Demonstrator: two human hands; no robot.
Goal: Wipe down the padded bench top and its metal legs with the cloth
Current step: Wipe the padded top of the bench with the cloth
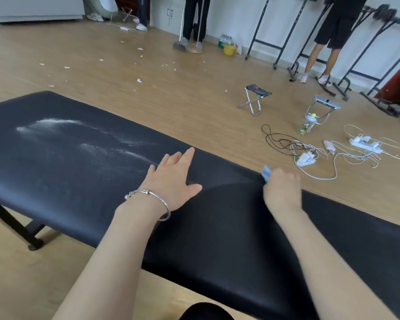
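Note:
A long black padded bench top (67, 181) runs from the left to the lower right. White powdery smears (56, 125) streak its left half. My left hand (173, 179), with a silver bangle on the wrist, lies flat on the padding with fingers straight. My right hand (282, 188) grips a small blue cloth (266, 172) at the bench's far edge; most of the cloth is hidden under the hand. A darker arc-shaped patch (229, 204) lies between my hands. One black metal leg (21, 229) shows under the left end.
Wooden floor surrounds the bench. Beyond the far edge lie tangled cables and power strips (310, 155), a small folding stool (256, 98), a bottle (306, 125) and a yellow bucket (229, 50). Two people stand at the back near black metal racks (298, 42). Scraps litter the floor.

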